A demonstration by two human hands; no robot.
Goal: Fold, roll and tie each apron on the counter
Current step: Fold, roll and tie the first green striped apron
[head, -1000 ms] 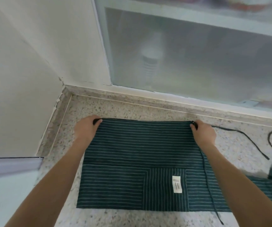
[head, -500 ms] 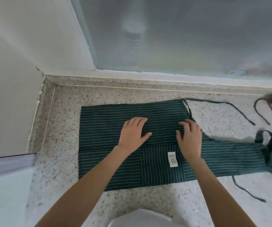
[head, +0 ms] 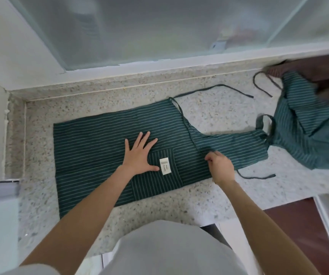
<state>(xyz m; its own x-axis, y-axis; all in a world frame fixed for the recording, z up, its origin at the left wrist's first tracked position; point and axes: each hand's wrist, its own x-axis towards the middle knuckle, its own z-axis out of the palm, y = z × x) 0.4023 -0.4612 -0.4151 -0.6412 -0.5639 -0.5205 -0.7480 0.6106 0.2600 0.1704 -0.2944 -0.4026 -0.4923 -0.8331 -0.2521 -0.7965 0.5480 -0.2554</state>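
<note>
A dark green striped apron (head: 92, 147) lies folded flat on the speckled counter (head: 209, 114), its bib end stretching right. A white label (head: 164, 166) shows on its pocket. My left hand (head: 139, 154) presses flat on the middle of the apron, fingers spread. My right hand (head: 220, 166) has its fingers curled at the apron's right part, pinching the fabric or a dark tie string (head: 187, 126) that runs across it. Another tie string (head: 256, 176) lies loose on the counter to the right.
A heap of more aprons, green striped (head: 306, 135) and brown (head: 322, 70), sits at the far right with loose strings (head: 219, 88). A frosted window (head: 149, 28) runs behind the counter. White walls close the left corner. The counter's front edge is near my body.
My left hand slid right toward the label. My right hand moved right and curled its fingers on the apron. The view shifted right, showing the heap.
</note>
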